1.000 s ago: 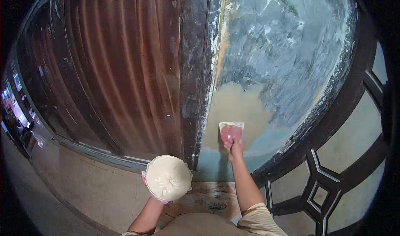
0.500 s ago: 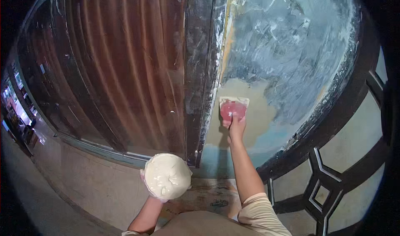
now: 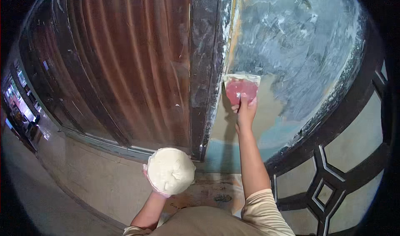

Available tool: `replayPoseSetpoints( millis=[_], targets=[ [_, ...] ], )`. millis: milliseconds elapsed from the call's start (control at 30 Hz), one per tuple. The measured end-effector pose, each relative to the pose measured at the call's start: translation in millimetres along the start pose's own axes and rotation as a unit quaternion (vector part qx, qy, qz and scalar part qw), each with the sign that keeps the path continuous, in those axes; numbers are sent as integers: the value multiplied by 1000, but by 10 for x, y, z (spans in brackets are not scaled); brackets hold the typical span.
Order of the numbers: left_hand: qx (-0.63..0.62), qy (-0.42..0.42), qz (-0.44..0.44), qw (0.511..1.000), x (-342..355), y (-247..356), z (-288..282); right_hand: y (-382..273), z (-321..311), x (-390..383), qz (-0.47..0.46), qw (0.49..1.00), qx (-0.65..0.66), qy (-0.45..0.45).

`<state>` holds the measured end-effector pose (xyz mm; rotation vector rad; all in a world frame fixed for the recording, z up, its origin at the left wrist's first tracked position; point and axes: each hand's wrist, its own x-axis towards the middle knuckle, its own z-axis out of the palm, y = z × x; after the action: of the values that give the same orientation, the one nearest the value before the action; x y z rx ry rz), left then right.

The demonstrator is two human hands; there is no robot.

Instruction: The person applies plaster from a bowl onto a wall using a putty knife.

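Note:
My right hand [image 3: 246, 111] grips a reddish-pink putty knife [image 3: 241, 90] with a wide, flat blade. Its far edge, smeared with cream putty, lies against the wall [image 3: 291, 44], close to the dark door frame. Below and right of the blade spreads a smooth beige coat of putty [image 3: 271, 100]. Lower left, my left hand [image 3: 150, 179] is closed round the side and underside of a round container heaped with cream putty [image 3: 171, 171]. The putty hides most of the container and of those fingers.
A brown slatted wooden door [image 3: 129, 61] fills the left side, with a dark frame post [image 3: 202, 69] beside the wall patch. At lower right stands a dark lattice with pale panels [image 3: 333, 186]. Stained cardboard [image 3: 208, 194] lies on the tiled floor [image 3: 100, 165] near me.
My right hand has moved the putty knife up the wall and slightly right, and the blade looks larger. The putty container in my left hand has shifted a little up and right.

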<state>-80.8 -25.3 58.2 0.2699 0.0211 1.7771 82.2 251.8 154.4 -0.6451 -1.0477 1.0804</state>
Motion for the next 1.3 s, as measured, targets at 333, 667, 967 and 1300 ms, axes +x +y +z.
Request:
replayPoseSetpoints(
  millis=[333,667,967,1300],
  targets=[
    [-70,-65,-55,994,-14,-61,51,2307,-1356,-1255,96,971,-199,88],
    [53,54,11,997,35,-2,-271,653,-732,-332,-193,739,-600,-237],
    [77,59,-4,995,172,-104,-275,-1430,-129,759,-377,729,-566,-85],
    [59,-1,-51,997,174,-92,-207,-70,-661,401,-319,475,-752,-327]
  ],
)
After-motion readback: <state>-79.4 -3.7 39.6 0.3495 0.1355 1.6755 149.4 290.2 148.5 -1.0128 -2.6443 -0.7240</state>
